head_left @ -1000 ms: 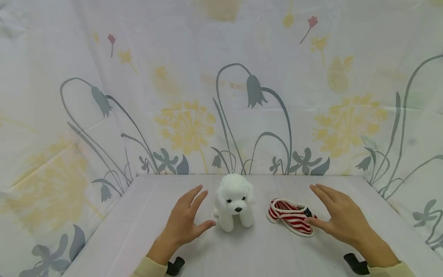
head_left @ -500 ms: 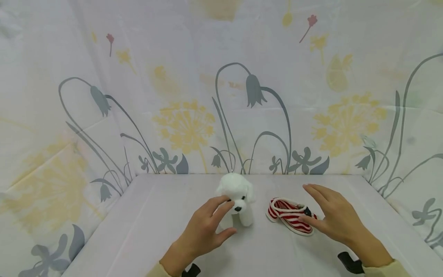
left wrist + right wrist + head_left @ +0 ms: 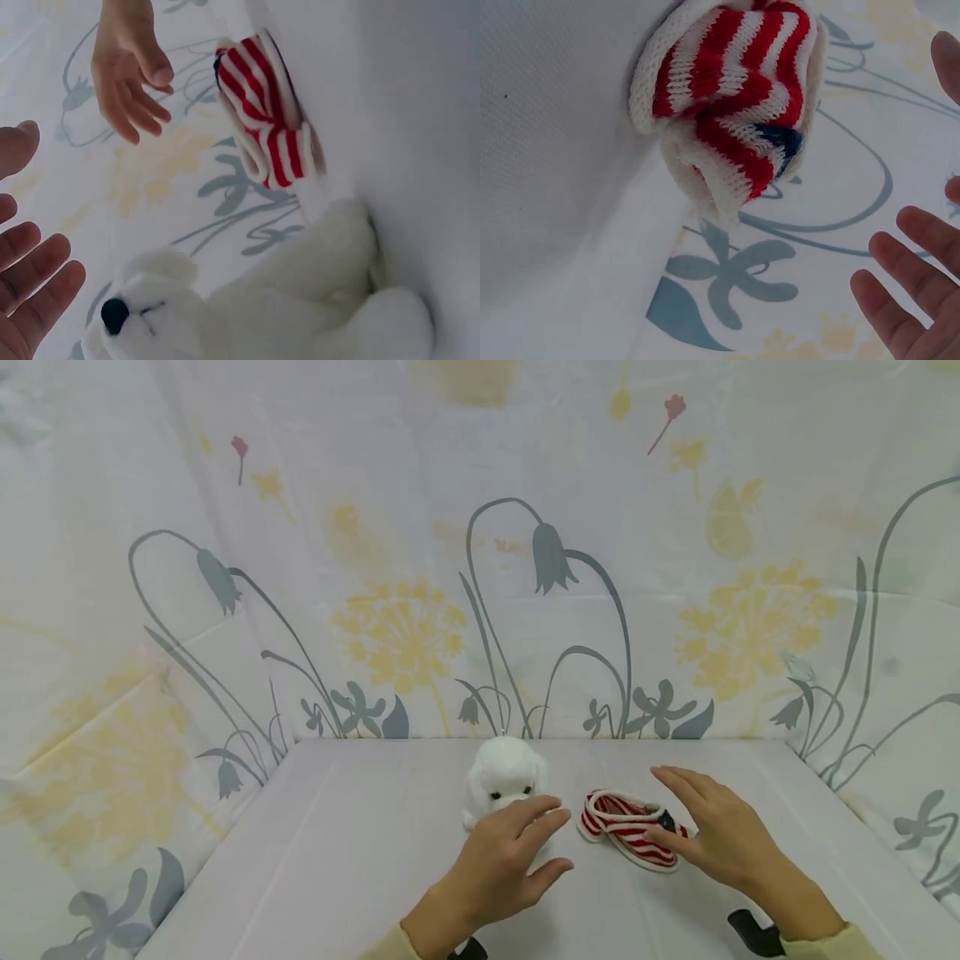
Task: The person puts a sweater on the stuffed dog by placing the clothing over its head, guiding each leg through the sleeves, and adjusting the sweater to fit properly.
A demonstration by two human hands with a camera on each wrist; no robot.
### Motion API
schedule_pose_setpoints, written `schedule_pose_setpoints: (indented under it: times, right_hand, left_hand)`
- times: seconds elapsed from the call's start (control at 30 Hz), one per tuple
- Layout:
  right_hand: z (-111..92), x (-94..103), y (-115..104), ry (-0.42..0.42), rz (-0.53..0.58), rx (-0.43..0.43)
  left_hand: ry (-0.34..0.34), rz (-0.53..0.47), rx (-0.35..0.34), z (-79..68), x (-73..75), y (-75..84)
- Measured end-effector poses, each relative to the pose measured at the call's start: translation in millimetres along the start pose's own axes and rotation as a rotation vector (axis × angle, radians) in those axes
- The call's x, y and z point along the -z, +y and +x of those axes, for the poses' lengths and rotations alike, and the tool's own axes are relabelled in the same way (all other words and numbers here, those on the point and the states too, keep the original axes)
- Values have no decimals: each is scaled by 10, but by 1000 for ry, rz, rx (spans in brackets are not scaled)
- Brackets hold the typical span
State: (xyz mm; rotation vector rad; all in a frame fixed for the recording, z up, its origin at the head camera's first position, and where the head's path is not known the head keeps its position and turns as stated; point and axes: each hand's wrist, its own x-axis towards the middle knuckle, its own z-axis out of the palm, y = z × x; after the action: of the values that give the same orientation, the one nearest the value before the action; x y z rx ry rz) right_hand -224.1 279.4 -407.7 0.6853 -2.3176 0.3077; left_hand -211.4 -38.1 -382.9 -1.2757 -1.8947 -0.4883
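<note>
A white plush dog (image 3: 506,770) stands at the middle of the table, facing me. My left hand (image 3: 502,864) hovers in front of it, fingers loosely bent and holding nothing, hiding its lower face and legs in the head view. To the dog's right lies a small knitted garment (image 3: 637,837), striped red and white with white trim and a dark blue patch. My right hand (image 3: 723,839) is over the garment's right end, fingers extended. The right wrist view shows a gap between that hand's fingertips (image 3: 874,281) and the knit (image 3: 727,90).
A white cloth covers the table (image 3: 360,827). Behind it hangs a pale curtain (image 3: 480,635) printed with grey bellflowers and yellow blooms. Black straps or mounts (image 3: 753,933) show below the wrists, beside light sleeves.
My left hand has moved right, from the dog's left side to across its front. My right hand has drifted slightly left. Dog and garment have stayed in place.
</note>
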Motion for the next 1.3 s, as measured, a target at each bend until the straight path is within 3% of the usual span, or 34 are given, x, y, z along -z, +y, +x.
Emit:
schedule_pose_setpoints:
  times: [0.13,0.23,0.37,0.53,0.67,0.77,0.97,1.1,1.3]
  right_hand:
    - [-11,-35,17,1,-1,-3]
    - [-15,-68,24,-2,1,0]
    - [-28,-104,26,-16,3,8]
    - [-41,-133,37,-25,10,9]
    - [-52,-160,44,-39,8,17]
    - [-68,-178,25,-72,6,0]
    - [-83,-179,-39,-230,53,-132]
    - [-91,-199,-47,-296,58,-158]
    - [-105,-225,-52,-284,52,-131]
  left_hand:
    - [-23,-43,2,55,-128,72]
    - [-84,-95,39,84,-251,108]
    - [-162,-130,124,122,-405,131]
    - [-205,-117,226,198,-569,120]
    - [-268,-172,330,240,-717,102]
    - [-333,-200,410,253,-839,88]
    - [-449,-197,523,261,-1056,44]
    - [-490,-174,546,259,-1149,19]
    - [-527,-147,570,240,-1211,-4]
